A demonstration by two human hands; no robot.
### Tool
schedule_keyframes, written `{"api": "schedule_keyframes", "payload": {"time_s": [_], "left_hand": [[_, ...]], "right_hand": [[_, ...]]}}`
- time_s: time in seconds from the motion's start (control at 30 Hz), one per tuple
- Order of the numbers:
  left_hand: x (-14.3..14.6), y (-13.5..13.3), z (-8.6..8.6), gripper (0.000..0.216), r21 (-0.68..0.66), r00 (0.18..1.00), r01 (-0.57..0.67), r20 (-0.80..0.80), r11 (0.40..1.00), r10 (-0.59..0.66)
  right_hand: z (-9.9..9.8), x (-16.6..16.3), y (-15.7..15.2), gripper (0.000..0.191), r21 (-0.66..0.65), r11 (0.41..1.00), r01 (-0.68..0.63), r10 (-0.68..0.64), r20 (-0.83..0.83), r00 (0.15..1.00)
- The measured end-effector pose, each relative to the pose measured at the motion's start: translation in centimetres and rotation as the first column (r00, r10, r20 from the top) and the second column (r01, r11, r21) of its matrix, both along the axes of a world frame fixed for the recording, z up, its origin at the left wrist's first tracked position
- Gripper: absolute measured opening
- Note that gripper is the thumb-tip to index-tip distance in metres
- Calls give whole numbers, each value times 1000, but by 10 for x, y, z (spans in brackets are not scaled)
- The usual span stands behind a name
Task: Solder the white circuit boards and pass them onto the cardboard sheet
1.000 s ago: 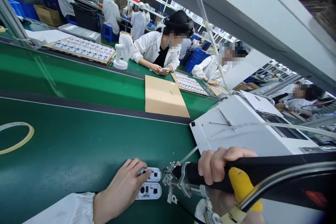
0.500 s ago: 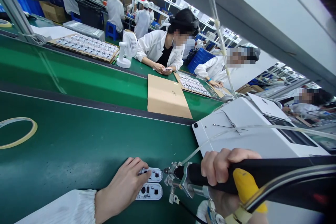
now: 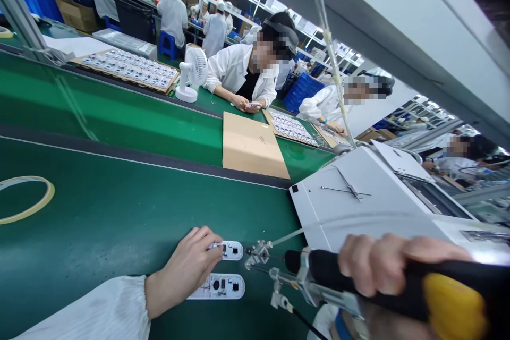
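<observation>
Shows, against the earlier frame, a new gap between the upper white panel (image 3: 233, 251) and the lower white panel (image 3: 227, 287), plus the black power tool (image 3: 324, 267) pulled back rightward. Holds left hand (image 3: 189, 264), bottom centre of the frame, bent over the left part of the upper panel; cannot tell whether pinching or merely pressing from above, with the contact hidden. Wraps right hand (image 3: 378, 263), lower right and blurred, around the power tool, fingers curled over the top. Looks to be at the step of shifting and lining up a panel, tool held clear. Seems to call next for a steady left hold and careful aim before any contact. Just right of the upper panel, ahead of the tool, a metal fitting (image 3: 258, 254) with a clear hose (image 3: 287, 237). Below, the lower panel flat on the green tabletop (image 3: 119, 207), left end partly behind the hand. Further out, a tape ring (image 3: 50, 194) at the left edge, a white machine (image 3: 382, 186) at right, a cardboard sheet (image 3: 255, 146) mid-frame and, beyond, a co-worker (image 3: 245, 71) bent over a small item (image 3: 255, 104).
</observation>
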State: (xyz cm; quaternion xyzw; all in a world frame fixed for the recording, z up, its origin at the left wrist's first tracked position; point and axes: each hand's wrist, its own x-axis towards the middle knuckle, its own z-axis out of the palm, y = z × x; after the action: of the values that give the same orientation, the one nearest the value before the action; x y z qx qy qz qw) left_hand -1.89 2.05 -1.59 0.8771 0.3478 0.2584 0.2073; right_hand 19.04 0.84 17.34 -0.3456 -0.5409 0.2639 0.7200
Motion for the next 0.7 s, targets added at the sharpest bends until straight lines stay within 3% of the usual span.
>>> {"api": "schedule_keyframes", "payload": {"time_s": [0.07, 0.17, 0.33, 0.43, 0.7], "left_hand": [[0, 2, 2, 21, 9, 1000, 12, 4, 1000, -12], [0, 0, 4, 23, -16, 1000, 20, 14, 1000, -20], [0, -1, 4, 23, -50, 1000, 16, 22, 999, -15], [-1, -1, 3, 23, -31, 999, 14, 33, 999, -13], [-1, -1, 3, 26, -22, 999, 18, 38, 1000, -17]], "right_hand": [[9, 1, -6, 28, -19, 997, 77, -77, -18, 997], [10, -5, -8, 34, -14, 997, 82, -82, 16, 997], [-15, -8, -1, 33, -30, 999, -44, 45, 39, 998], [-27, -6, 0, 35, -25, 999, -42, 42, -1, 999], [-34, -2, -2, 33, -67, 997, -28, 30, 28, 999]]}}
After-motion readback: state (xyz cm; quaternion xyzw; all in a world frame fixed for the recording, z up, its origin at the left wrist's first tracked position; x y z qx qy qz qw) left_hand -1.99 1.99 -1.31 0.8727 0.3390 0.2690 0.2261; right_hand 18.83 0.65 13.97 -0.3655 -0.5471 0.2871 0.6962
